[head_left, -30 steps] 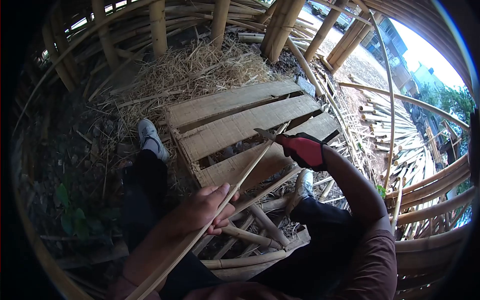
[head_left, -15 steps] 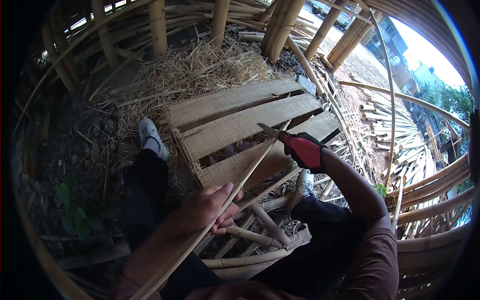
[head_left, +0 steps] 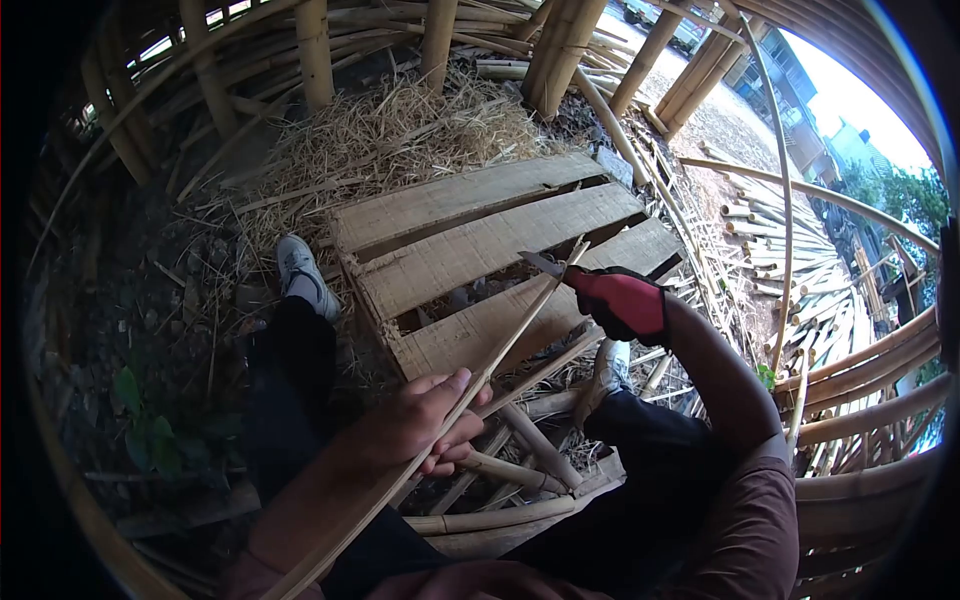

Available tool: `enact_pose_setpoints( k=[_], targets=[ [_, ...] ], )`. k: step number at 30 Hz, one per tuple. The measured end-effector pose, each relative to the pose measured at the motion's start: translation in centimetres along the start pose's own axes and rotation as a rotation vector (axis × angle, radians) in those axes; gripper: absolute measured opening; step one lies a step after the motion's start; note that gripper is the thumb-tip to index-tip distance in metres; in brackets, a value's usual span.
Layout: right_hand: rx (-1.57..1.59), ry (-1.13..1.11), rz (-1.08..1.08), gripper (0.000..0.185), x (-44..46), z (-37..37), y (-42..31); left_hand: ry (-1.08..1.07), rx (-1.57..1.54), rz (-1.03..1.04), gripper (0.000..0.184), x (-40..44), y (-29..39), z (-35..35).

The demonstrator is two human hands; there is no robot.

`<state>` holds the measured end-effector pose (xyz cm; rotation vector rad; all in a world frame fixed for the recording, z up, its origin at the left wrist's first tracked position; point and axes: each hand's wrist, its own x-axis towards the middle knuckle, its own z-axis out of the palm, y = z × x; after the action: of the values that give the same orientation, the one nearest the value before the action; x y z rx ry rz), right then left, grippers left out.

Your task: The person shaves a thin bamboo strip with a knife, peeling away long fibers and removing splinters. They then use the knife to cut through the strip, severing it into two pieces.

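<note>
A long bamboo strip runs diagonally from the bottom left up toward the wooden slats. My bare left hand is closed around it, with the thumb lying along its top. On my right hand is a red and black glove, and its fingers are wrapped round the handle of a knife. The curved blade points left and crosses the strip near its far end. The knife's handle is mostly hidden in the glove. Below both hands' reach lies a low slatted wooden platform.
Bamboo shavings are heaped behind the platform. Upright bamboo posts stand at the back, and cut bamboo poles are piled at the right. Bamboo pieces lie between my legs. A white shoe rests left of the platform.
My right hand and the knife have shifted slightly right and down. The strip's far end has moved a little to the right. My left hand keeps its hold in nearly the same place.
</note>
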<state>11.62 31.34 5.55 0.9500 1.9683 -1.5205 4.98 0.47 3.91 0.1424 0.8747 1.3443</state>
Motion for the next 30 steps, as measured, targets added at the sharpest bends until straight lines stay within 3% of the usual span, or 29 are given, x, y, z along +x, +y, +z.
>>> enact_pose_setpoints(
  k=[2,3,4,6,7,8,11,12,14,16,17,18,20,21,22,25,26,28,30],
  targets=[
    [0.147,0.227,-0.078,0.047,1.3,-2.2,0.3,-0.017,-0.004,-0.002,0.032,0.0,-0.1,-0.1],
    [0.227,0.454,-0.178,0.046,2.1,-1.6,1.1,-0.005,0.000,0.006,0.032,0.1,0.0,0.0],
    [0.227,0.457,-0.175,0.046,1.2,0.0,0.8,0.006,-0.001,0.014,0.032,0.2,0.0,0.0],
    [0.245,-0.019,0.067,0.047,-1.2,2.7,-0.6,0.007,0.001,0.016,0.032,0.0,0.0,-0.2],
    [-0.013,0.060,-0.013,0.047,-0.2,0.9,-0.4,0.012,0.006,0.015,0.032,-0.1,0.0,-0.2],
    [0.023,0.058,-0.017,0.048,0.5,-0.9,-0.6,0.014,0.009,0.006,0.032,-0.2,0.0,-0.2],
    [0.305,0.479,-0.178,0.048,2.5,-0.4,0.9,0.020,0.029,0.012,0.033,-0.1,0.1,0.2],
    [0.053,0.286,-0.048,0.048,1.5,1.5,0.9,0.042,0.018,0.007,0.033,-0.2,0.2,0.5],
    [0.099,0.044,-0.009,0.048,-0.2,2.1,-0.2,0.070,0.007,0.004,0.033,-0.3,0.4,0.6],
    [0.135,0.133,-0.080,0.048,1.3,-1.8,-0.6,0.073,0.023,0.004,0.033,-0.4,0.4,0.6],
    [0.316,0.335,-0.220,0.049,3.1,-2.1,0.2,0.072,0.019,0.003,0.033,-0.4,0.3,0.5],
    [0.313,0.337,-0.217,0.049,3.7,-1.9,1.9,0.074,0.014,0.009,0.033,-0.4,0.3,0.5],
    [0.160,0.079,-0.035,0.048,-0.2,3.6,0.6,0.074,0.010,0.023,0.033,-0.2,0.4,0.6],
    [0.260,-0.078,0.002,0.047,-2.0,3.6,-1.3,0.080,0.003,0.013,0.033,-0.3,0.4,0.6],
    [0.041,0.059,-0.070,0.047,-0.4,1.8,-0.3,0.087,-0.003,-0.003,0.033,-0.4,0.4,0.6],
    [0.436,0.376,-0.220,0.044,3.4,-2.6,1.7,0.083,0.024,0.012,0.033,-0.3,0.4,0.5],
    [0.434,0.377,-0.218,0.044,1.7,-0.5,0.9,0.080,0.021,0.012,0.033,-0.2,0.3,0.5],
    [0.216,0.035,0.034,0.044,-1.4,4.3,-0.2,0.096,0.037,0.008,0.034,-0.2,0.4,0.5],
    [0.053,0.007,-0.052,0.044,-0.3,1.1,-0.3,0.088,0.026,0.012,0.034,-0.4,0.5,0.3]
  ],
)
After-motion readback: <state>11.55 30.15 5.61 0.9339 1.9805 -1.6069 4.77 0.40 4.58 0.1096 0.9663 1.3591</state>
